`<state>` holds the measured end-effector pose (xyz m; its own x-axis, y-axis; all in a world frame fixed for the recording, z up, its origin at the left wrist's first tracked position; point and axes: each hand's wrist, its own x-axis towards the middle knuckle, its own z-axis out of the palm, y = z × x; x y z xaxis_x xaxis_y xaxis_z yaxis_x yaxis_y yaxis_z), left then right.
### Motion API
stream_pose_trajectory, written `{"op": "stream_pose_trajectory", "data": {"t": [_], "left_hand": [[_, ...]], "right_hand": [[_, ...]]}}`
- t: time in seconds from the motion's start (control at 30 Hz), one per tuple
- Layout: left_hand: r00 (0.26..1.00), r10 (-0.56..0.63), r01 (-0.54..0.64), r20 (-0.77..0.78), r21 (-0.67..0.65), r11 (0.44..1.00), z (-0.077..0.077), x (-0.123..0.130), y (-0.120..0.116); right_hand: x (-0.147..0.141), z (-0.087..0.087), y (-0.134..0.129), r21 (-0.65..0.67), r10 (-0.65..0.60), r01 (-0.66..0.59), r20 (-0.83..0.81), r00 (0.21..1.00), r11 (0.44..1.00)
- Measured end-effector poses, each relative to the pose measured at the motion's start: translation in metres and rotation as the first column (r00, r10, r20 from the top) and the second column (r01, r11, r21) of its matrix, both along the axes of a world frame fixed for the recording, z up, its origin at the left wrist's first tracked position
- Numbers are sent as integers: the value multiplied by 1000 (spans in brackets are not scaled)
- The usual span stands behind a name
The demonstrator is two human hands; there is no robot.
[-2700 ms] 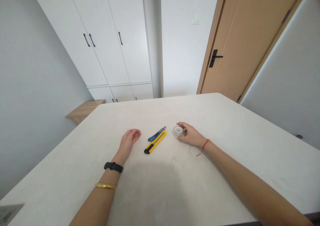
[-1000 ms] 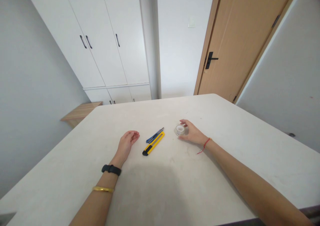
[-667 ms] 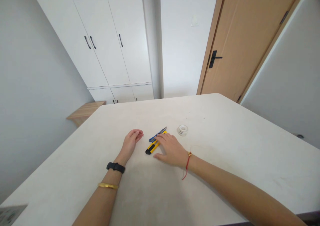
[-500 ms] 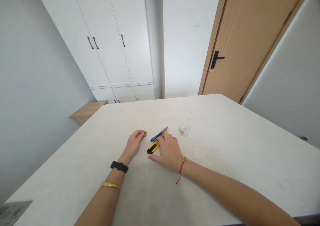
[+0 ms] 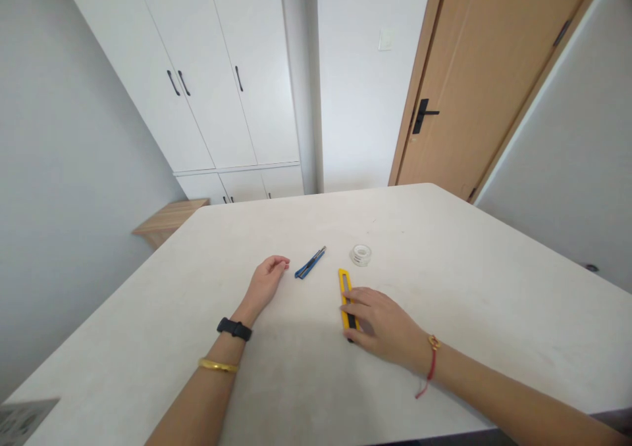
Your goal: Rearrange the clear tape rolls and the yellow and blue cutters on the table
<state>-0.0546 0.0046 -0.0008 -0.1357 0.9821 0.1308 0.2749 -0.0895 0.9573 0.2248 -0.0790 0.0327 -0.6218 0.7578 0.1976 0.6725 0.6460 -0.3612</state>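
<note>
A yellow and black utility knife points away from me near the middle of the table, with the fingers of my right hand closed on its near part. To its left, a slim blue cutter lies slanted on the tabletop, touched by neither hand. Behind the yellow knife sits a roll of clear tape. My left hand rests left of the blue cutter, its fingers curled together; what they hold, if anything, is hidden.
The white table spans the view. Beyond it stand white cabinets and a wooden door. A small wooden surface shows at the left, and a grey printed patch at the lower left.
My right hand has moved right and nearer to me with the yellow knife, which has turned and now lies apart from the blue cutter. My left hand has hardly moved.
</note>
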Motion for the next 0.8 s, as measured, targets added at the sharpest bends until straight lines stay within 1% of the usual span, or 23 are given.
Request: {"op": "stream_pose_trajectory", "data": {"t": [0.07, 0.17, 0.33, 0.4, 0.5, 0.57, 0.67, 0.73, 0.8], "left_hand": [[998, -11, 11, -68, 6, 1000, 5, 3, -4], [997, -18, 19, -77, 13, 1000, 8, 5, -7], [998, -12, 13, -63, 19, 1000, 6, 5, -7], [996, -19, 21, -92, 24, 999, 6, 5, -8], [983, -30, 41, -182, 59, 997, 7, 7, -11], [965, -49, 78, -259, 105, 991, 9, 9, -14], [926, -123, 195, -357, 173, 965, 10, 13, -18], [904, -192, 278, -382, 183, 943, 9, 17, -21], [896, -260, 333, -360, 159, 929, 9, 21, -24]], "right_hand": [[19, -1, -4, -7, 8, -8, -13, 1000, 1000], [37, -3, -5, 2, 37, -37, -29, 999, 999], [48, -3, 0, 38, 57, -55, -58, 997, 998], [50, -2, 2, 43, 61, -58, -76, 995, 997], [53, -3, 3, 49, 58, -53, -92, 994, 997], [54, -5, 2, 49, 63, -58, -100, 993, 997], [55, -5, 2, 39, 61, -57, -113, 992, 998], [57, 1, 6, 30, 33, -29, -149, 988, 999], [60, 10, 16, 31, -22, 31, -243, 970, 999]]}}
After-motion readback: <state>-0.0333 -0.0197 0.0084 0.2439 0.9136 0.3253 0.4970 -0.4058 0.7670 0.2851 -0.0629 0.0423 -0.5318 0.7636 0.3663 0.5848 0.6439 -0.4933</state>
